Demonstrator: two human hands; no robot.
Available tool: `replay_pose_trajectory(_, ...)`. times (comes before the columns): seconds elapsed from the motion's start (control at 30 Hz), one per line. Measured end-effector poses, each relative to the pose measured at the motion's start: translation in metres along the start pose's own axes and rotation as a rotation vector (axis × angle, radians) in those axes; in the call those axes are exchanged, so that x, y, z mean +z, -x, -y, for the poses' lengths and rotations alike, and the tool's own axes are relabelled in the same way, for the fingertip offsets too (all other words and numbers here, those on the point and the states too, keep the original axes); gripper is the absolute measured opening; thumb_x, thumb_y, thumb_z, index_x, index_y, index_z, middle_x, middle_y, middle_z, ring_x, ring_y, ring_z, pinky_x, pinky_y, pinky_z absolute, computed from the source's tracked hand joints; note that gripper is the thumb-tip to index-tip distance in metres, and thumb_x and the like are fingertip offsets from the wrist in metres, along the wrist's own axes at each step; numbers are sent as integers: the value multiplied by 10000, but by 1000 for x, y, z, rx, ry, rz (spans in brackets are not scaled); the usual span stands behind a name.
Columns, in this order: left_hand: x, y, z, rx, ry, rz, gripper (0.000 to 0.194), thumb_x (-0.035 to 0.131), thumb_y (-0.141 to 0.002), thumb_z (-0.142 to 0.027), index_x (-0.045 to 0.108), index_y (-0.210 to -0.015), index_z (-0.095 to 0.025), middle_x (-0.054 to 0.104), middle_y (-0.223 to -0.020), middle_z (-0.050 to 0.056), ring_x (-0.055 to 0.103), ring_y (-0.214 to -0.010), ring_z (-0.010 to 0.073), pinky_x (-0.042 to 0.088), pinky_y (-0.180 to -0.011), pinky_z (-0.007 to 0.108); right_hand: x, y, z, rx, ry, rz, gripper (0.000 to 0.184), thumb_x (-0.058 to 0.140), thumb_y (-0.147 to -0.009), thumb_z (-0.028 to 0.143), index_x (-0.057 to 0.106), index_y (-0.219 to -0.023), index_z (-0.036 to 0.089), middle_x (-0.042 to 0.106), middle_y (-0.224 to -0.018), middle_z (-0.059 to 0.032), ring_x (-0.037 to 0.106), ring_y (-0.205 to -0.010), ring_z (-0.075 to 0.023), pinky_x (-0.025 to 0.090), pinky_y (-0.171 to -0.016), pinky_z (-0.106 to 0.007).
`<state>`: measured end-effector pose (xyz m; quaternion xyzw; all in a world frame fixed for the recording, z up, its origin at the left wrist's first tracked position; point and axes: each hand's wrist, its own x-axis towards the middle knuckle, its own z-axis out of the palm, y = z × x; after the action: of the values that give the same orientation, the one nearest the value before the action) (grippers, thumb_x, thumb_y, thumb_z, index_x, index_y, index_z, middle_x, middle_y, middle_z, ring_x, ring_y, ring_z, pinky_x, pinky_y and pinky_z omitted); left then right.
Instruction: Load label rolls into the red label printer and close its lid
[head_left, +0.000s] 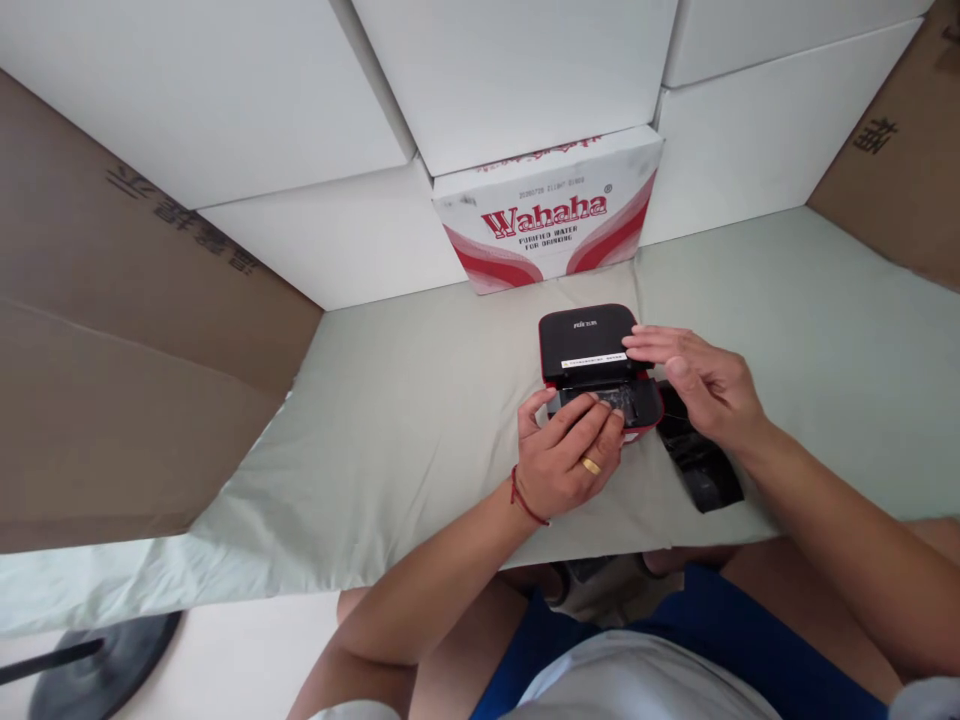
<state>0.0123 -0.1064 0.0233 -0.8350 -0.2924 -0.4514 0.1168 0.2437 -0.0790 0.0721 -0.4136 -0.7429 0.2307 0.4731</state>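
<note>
A small red and black label printer [587,335] sits on the cloth with its black lid raised, a white strip label along the lid's lower edge. My left hand [574,455] curls over the printer's front left. Its fingertips reach into the open compartment, over a shiny dark piece [616,398], and the thumb rests at the left side. What lies under those fingers is hidden. At the right edge of the lid, my right hand [701,380] has its fingers stretched out, touching or very close to it. A glossy black bag or wrapper [705,465] lies below my right hand.
Behind the printer stands a white and red Wahaha water carton [555,220]. White boxes [517,80] are stacked along the back. Brown cardboard [135,330] rises on the left, with more cardboard [892,170] at the right. The pale green tablecloth [375,430] ends near my lap.
</note>
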Motion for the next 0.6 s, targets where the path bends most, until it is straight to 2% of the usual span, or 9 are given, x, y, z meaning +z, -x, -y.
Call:
replay_pose_trajectory(0.1,-1,-1,0,-30,-40,-55,412,748,-934,-281,690,-1340,-310,792,-1245,76,703,-1299,276,308,-1303,551,6,5,-7,23,21,-11,441,424,-1109,510,825,-1091,326,829,-1237,-73,711,-1313,-301,514,-1181,-607)
replay_pose_trajectory(0.2,-2,-2,3,-81,-29,-22,383,724,-941,-359,698,-1322,-327,725,-1331,95,593,-1453,321,247,-1334,625,11,7,-10,41,3,-84,443,412,-1113,486,823,-1030,345,842,-1185,-55,742,-1245,-285,552,-1138,-585)
replay_pose_trajectory(0.27,-3,-3,6,-76,-17,27,353,683,-962,-378,700,-1309,-318,719,-1290,93,606,-1437,321,255,-1331,641,13,7,-10,18,-5,-106,428,419,-1117,440,819,-1005,339,849,-1145,-52,757,-1206,-275,572,-1110,-569)
replay_pose_trajectory(0.4,-4,-5,10,-27,-22,75,354,670,-965,-380,701,-1307,-293,742,-1173,82,665,-1344,313,300,-1298,603,12,6,-10,-53,52,-68,392,433,-1114,318,812,-1018,320,853,-1127,-51,766,-1189,-269,588,-1086,-559)
replay_pose_trajectory(0.6,-4,-6,10,-23,-36,63,408,677,-952,-381,671,-1352,-301,737,-1150,73,692,-1302,315,372,-1212,545,14,9,-14,-207,75,-107,322,519,-1065,170,786,-1213,272,840,-1198,-62,760,-1199,-254,575,-1084,-496)
